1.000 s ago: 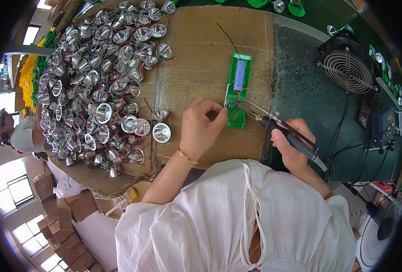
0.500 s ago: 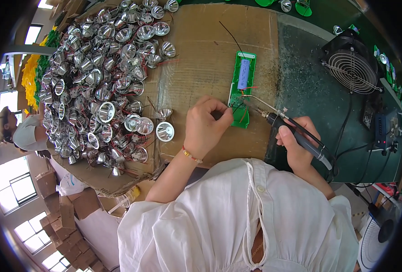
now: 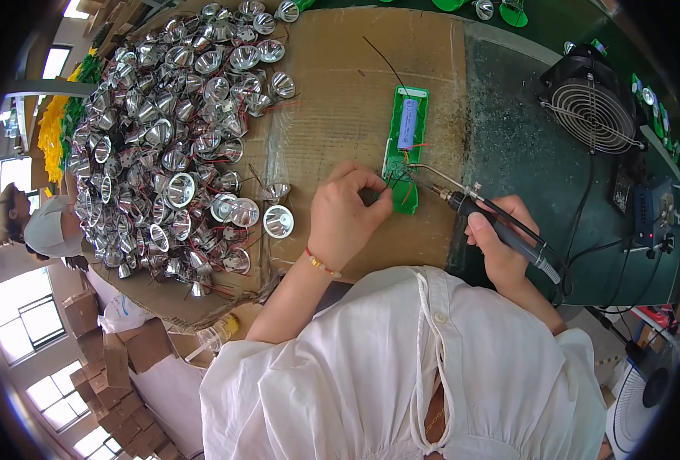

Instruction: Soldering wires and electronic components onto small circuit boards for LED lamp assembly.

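A green plastic casing [image 3: 423,115] lies lengthwise on the cardboard in front of me. In its upper part sits a purple-blue cylindrical battery [image 3: 407,123], and a small green circuit board [image 3: 395,165] lies below it. Thin red and black wires stick out around the board. Fingertips of my left hand [image 3: 346,201] are pinched together at the casing's lower left edge, on a thin dark wire. My right hand [image 3: 506,257] grips a soldering iron [image 3: 512,234] with a thin metal tube alongside its tip. That tip points at the board's wires; exact contact is too small to tell.
Many silver reflector cups [image 3: 181,189] with wires are heaped on the left, with one single cup [image 3: 278,221] nearer the middle. To the right stand a fan with a wire guard [image 3: 591,115] and a blue control box [image 3: 650,218] with cables. Another person [image 3: 47,226] is at far left.
The casing appears slightly further left in the picture, along with both hands and the soldering iron. My grips look the same.
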The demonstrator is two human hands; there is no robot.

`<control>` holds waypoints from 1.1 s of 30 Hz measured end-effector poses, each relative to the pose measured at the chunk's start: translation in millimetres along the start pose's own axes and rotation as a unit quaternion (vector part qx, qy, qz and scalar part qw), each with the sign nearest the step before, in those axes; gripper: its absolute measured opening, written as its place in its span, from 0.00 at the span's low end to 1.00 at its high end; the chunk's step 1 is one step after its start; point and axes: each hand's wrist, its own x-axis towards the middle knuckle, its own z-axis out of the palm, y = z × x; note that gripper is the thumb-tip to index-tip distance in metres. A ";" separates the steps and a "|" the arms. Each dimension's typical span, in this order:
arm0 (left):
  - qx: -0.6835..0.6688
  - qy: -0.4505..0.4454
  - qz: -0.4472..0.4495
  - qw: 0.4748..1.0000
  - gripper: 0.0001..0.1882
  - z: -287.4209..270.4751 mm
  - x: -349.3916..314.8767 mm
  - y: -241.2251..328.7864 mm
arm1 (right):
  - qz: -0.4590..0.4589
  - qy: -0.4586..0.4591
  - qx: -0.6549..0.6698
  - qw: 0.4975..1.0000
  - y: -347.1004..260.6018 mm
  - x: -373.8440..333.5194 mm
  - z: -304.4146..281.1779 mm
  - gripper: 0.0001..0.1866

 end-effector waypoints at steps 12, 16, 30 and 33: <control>0.051 0.100 0.099 0.989 0.05 2.1 1.0 5.7 | -0.022 0.001 -0.017 1.000 1.5 -1.7 -5.1 0.09; 0.064 0.115 0.153 0.979 0.07 0.6 3.0 6.9 | -0.019 -0.003 -0.012 1.000 1.3 -2.1 -4.9 0.09; 0.015 0.046 0.062 0.997 0.04 3.1 2.9 -1.4 | -0.006 -0.011 -0.044 0.999 -0.6 -2.6 -3.5 0.10; 0.010 0.049 0.060 0.997 0.05 4.9 3.8 -1.9 | 0.006 -0.010 -0.039 0.999 -2.2 -2.2 -1.3 0.10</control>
